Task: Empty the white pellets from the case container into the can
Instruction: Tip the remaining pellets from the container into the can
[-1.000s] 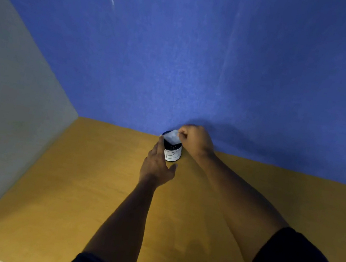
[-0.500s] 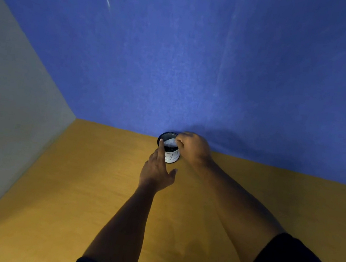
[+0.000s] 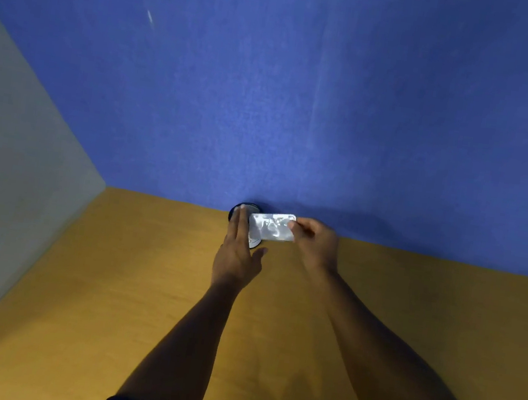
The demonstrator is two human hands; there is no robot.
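Blue wall behind, grey panel at one side, yellow desk below. The can stands at the foot of the wall, its dark rim just showing past the left fingers.

Left hand: fingers laid flat along the near side of the can, thumb out, steadying rather than wrapping it; not closed round anything.

Right hand: pinching the case by the end farthest from the can.

Change: a second ago the case was tipped over the can's mouth, mostly hidden in the fist. Now it is drawn back and turned, its broad clear face towards the camera. Likely the pour is done, or paused for a check. Whether pellets remain inside I cannot tell; the face shows only pale glare.

Case lies roughly level, long axis along the wall, one end overlapping the can, the other in the right fingers.
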